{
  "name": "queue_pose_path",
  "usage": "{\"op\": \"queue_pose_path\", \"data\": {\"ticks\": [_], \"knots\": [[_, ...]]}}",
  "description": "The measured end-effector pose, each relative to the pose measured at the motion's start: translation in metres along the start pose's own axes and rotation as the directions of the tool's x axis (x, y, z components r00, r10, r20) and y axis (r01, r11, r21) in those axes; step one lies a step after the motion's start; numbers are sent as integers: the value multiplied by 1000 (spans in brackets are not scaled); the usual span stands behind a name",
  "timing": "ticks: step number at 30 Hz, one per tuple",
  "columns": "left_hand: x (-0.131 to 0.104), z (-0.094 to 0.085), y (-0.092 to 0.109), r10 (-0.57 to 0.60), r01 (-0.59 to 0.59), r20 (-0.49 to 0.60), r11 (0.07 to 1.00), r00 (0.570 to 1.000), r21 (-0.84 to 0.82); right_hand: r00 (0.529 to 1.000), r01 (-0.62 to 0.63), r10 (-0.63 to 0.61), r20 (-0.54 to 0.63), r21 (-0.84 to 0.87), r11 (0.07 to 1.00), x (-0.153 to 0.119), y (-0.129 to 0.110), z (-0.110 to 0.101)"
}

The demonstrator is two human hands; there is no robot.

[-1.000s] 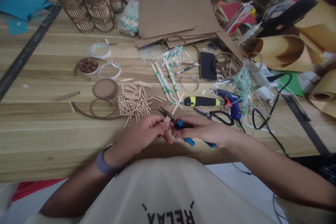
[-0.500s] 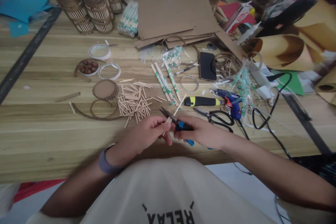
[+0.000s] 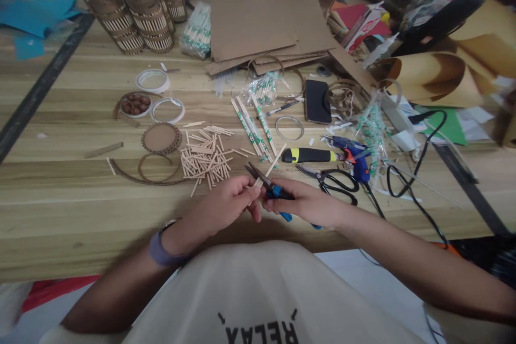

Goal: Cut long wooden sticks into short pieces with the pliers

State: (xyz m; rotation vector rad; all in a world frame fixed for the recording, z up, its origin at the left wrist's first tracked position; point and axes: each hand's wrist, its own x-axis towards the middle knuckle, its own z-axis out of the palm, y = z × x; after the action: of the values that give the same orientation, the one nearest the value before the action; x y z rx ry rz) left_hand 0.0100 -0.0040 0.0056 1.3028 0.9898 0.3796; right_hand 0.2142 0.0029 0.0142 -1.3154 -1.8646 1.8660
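Note:
My left hand [image 3: 237,199] pinches a thin wooden chopstick [image 3: 276,159], which points up and to the right. My right hand [image 3: 304,202] is wrapped round blue-handled scissors [image 3: 258,174]; their dark blades lie across the stick close to my left fingertips. Beyond my left hand is a pile of short cut sticks [image 3: 205,158]. Several chopsticks in green-printed wrappers [image 3: 250,126] lie just past the blades. Whether the blades touch the stick is hard to tell.
At right are a yellow-black handled tool [image 3: 310,155], black shears [image 3: 338,180], a blue glue gun [image 3: 355,158] with its cord, and a phone [image 3: 318,101]. Cardboard sheets [image 3: 266,24] lie at the back. Left stand woven lanterns [image 3: 151,21], tape rolls [image 3: 152,81] and a round cardboard piece [image 3: 161,137].
The scissors' handles have shifted slightly left and look a little further apart. The view has moved slightly; both hands keep their holds.

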Motion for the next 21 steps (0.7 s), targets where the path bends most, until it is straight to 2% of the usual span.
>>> {"op": "queue_pose_path", "data": {"ticks": [7,11,21], "knots": [[0,0,-1,-21,21,20,999,1000,-24,997,-64,56,58,144,988,-2,-3,-3],[0,1,-1,-26,27,17,999,1000,-27,991,-124,116,62,166,978,0,0,-1],[0,5,4,-8,12,-33,995,999,102,995,-76,76,-69,11,997,2,5,6]]}}
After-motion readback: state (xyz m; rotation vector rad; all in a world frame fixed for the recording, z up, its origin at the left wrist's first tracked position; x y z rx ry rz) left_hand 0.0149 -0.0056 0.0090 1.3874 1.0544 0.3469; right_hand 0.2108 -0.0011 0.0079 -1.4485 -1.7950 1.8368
